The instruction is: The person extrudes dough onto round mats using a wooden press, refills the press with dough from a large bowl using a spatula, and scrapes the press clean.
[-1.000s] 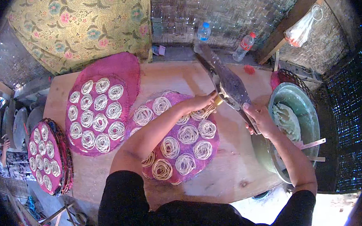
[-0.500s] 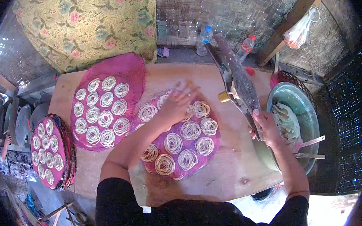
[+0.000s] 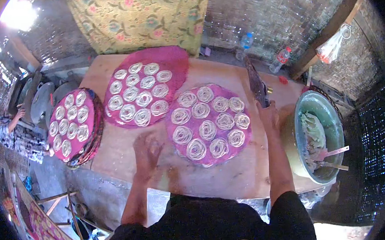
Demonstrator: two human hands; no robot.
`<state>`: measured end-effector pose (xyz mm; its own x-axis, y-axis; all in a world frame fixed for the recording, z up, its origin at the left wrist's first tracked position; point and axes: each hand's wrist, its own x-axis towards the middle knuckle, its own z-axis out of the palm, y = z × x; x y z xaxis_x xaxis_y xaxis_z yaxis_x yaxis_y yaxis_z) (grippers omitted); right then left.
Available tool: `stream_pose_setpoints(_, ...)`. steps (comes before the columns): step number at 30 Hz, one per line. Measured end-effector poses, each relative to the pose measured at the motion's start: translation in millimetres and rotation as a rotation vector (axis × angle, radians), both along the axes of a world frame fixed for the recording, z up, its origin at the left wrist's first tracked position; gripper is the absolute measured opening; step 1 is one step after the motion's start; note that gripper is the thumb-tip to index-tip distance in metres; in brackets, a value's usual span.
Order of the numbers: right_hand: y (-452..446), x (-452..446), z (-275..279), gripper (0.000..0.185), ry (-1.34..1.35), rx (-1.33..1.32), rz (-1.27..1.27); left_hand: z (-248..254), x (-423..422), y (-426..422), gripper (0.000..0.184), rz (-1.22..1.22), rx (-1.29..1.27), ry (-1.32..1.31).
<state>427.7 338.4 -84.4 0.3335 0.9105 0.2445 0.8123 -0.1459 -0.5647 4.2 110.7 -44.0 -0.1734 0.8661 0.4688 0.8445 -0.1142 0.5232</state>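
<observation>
My left hand (image 3: pixel 146 151) hangs over the bare wood in front of the pink mats, slightly blurred, fingers loosely bent and apart, with nothing in it. Just right of it lies a round pink mat (image 3: pixel 196 127) carrying several coiled noodle-like nests of pale dough (image 3: pixel 207 130). My right hand (image 3: pixel 267 110) is closed around the near end of a long, dark hand press (image 3: pixel 256 80) with a brass-coloured cylinder at its side. The press is right of the mat, pointing away from me. A second pink mat (image 3: pixel 177 58) with similar dough nests lies behind and to the left.
A green basin (image 3: pixel 334 123) with pale dough (image 3: pixel 313 131) and flat handles stands on the right. A stack of round mats (image 3: pixel 95 126) is at the table's left. Bottles (image 3: pixel 281 59) line the back wall. Another person (image 3: pixel 17 136) is at far left.
My left hand has drawn back from above the nearer mat toward the front left. The press has been lowered toward the table on the right. The view has shifted left.
</observation>
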Motion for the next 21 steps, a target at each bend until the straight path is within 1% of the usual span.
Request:
stream_pose_setpoints(2, 9, 0, -4, 0.056, -0.183, -0.012, -0.043, -26, -2, -32, 0.026, -0.032, -0.041, -0.027)
stream_pose_setpoints(3, 11, -4, -1, 0.056, -0.178, -0.003, -0.051, -47, -5, -44, 0.026, -0.039, -0.032, -0.022)
stream_pose_setpoints(4, 11, -8, 2, 0.055, -0.218, -0.014, -0.072, -69, -11, -54, 0.028, -0.073, -0.067, 0.044)
stream_pose_setpoints(5, 11, -8, 4, 0.055, -0.259, -0.026, -0.098, -79, -14, -57, 0.03, -0.111, -0.102, 0.11)
stream_pose_setpoints(6, 21, -2, -17, 0.06, -0.324, 0.031, -0.071, -50, 4, -64, 0.035, -0.068, -0.054, -0.029)
stream_pose_setpoints(7, 30, 12, -40, 0.066, -0.393, 0.085, -0.058, -53, 3, -64, 0.035, -0.106, -0.043, -0.027)
stream_pose_setpoints(8, 24, 25, -42, 0.06, -0.217, 0.167, 0.035, -61, 1, -67, 0.036, -0.102, -0.045, 0.022)
stream_pose_setpoints(9, 3, 18, -28, 0.052, -0.294, 0.162, 0.063, -67, 4, -66, 0.038, -0.107, -0.046, 0.07)
stream_pose_setpoints(10, -20, 8, -8, 0.044, -0.371, 0.161, 0.09, -61, 10, -64, 0.038, -0.17, -0.029, 0.07)
stream_pose_setpoints(11, -60, -22, 41, 0.033, -0.684, 0.046, 0.058, -45, 15, -66, 0.035, -0.137, 0.0, 0.071)
stream_pose_setpoints(12, -84, -18, 62, 0.033, -0.686, 0.04, 0.002, -32, 18, -69, 0.033, -0.097, 0.026, 0.069)
stream_pose_setpoints(13, -104, -13, 76, 0.024, -0.379, 0.325, 0.187, -25, 21, -69, 0.033, -0.141, 0.04, 0.068)
stream_pose_setpoints(14, -122, -7, 93, 0.016, -0.068, 0.609, 0.374, -20, 23, -70, 0.031, -0.126, -0.049, -0.21)
stream_pose_setpoints(16, -164, 27, 154, 0.011, -0.19, 0.604, 0.243, -31, 13, -68, 0.03, -0.2, -0.138, -0.227)
stream_pose_setpoints(18, -190, 96, 186, 0.015, -0.281, 0.47, 0.029, -20, 20, -59, 0.028, -0.24, -0.114, -0.216)
stream_pose_setpoints(19, -194, 144, 180, 0.02, -0.531, 0.336, -0.164, -14, 25, -54, 0.026, -0.249, -0.087, -0.209)
stream_pose_setpoints(20, -204, 185, 185, 0.024, -0.535, 0.112, -0.234, -11, 29, -47, 0.026, -0.277, -0.09, -0.212)
stream_pose_setpoints(21, -216, 211, 188, 0.022, -0.784, -0.155, -0.338, -8, 35, -38, 0.023, -0.365, -0.02, -0.046)
